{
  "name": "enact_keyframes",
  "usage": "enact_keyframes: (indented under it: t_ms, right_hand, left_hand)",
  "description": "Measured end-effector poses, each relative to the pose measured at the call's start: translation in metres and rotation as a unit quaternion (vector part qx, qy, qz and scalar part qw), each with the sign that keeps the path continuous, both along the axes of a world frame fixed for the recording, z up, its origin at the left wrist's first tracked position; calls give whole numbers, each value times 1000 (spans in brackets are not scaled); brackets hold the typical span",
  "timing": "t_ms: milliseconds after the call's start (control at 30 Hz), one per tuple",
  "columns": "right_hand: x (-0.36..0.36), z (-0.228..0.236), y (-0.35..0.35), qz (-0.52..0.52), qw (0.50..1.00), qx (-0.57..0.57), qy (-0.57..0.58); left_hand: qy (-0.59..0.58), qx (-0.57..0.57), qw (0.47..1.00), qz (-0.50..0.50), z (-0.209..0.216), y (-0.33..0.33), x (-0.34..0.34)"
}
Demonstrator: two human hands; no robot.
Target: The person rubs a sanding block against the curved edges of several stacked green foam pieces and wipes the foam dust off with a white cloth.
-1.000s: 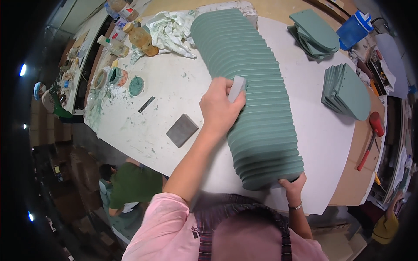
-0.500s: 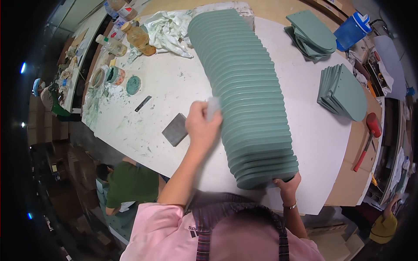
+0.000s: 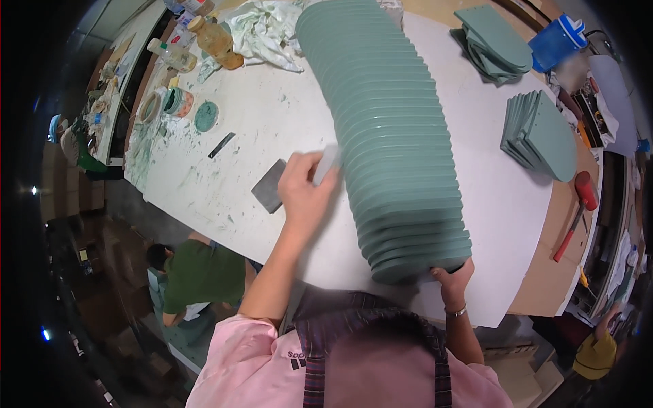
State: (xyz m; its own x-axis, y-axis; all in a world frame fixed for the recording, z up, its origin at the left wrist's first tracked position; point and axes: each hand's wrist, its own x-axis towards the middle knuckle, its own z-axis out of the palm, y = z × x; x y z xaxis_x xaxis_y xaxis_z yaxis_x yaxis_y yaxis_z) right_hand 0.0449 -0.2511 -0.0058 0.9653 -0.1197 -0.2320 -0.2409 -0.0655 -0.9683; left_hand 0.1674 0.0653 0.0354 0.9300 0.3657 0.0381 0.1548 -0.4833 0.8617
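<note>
The long row of green panels (image 3: 401,129) lies just right of the left hand (image 3: 303,187), its long axis running from top centre to lower centre of the frame along the counter (image 3: 503,231). That hand, the nearer to its left edge, pinches one pale block (image 3: 328,164); I can't tell if block and row touch. The right hand (image 3: 456,279) sets its thumb at the row's lower end, fingers hidden, grip unclear. One row, its panels too many to count; two smaller green piles (image 3: 544,132), upper right; one dark grey block (image 3: 266,188), left of centre
</note>
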Motion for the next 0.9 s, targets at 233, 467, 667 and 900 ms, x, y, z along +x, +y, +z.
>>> enact_keyframes:
  t_ms: [233, 467, 667, 900]
  right_hand:
    - [6, 4, 7, -23, 998, 2, -52]
    - [2, -4, 1, 6, 998, -29, -48]
    - [0, -3, 2, -13, 998, -56, -23]
    - [3, 2, 3, 0, 999, -28, -37]
  left_hand:
    - [-131, 231, 956, -126, 43, -14, 31]
    - [-196, 257, 935, -144, 61, -30, 43]
    - [-126, 237, 956, -121, 17, 15, 8]
    - [-139, 132, 976, -108, 26, -7, 5]
